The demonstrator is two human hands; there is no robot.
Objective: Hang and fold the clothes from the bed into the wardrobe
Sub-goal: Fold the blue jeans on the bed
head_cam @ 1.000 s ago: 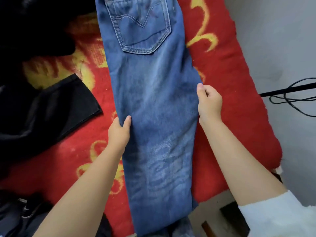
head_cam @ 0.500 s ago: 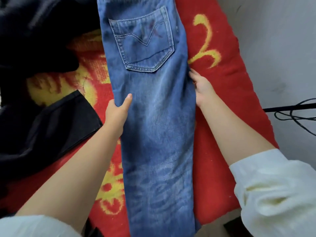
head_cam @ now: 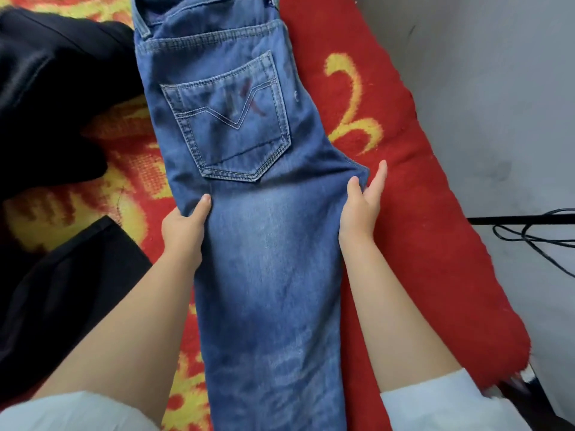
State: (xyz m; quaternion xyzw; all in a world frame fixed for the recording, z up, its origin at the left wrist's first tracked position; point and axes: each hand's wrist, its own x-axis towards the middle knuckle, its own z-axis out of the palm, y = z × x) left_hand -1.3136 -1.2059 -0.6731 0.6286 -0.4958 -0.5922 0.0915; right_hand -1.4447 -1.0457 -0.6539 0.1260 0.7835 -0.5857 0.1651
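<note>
Head view: both hands (head_cam: 183,225) (head_cam: 362,206) seemingly grip jeans (head_cam: 267,244) edges.

Both forearms are bare, with white sleeves pushed up toward the elbows. The left sleeve (head_cam: 71,410) looks soft, perhaps fleecy, though blurred at the edge; the right sleeve (head_cam: 441,402) appears smoother.

The jeans (head_cam: 264,244) run off the top and bottom edges, so waistband and hems (both ends) go unseen. The left hand (head_cam: 183,225) hides its fingers beneath the denim. The dark clothes (head_cam: 53,88) are cut off at the left edge.
</note>
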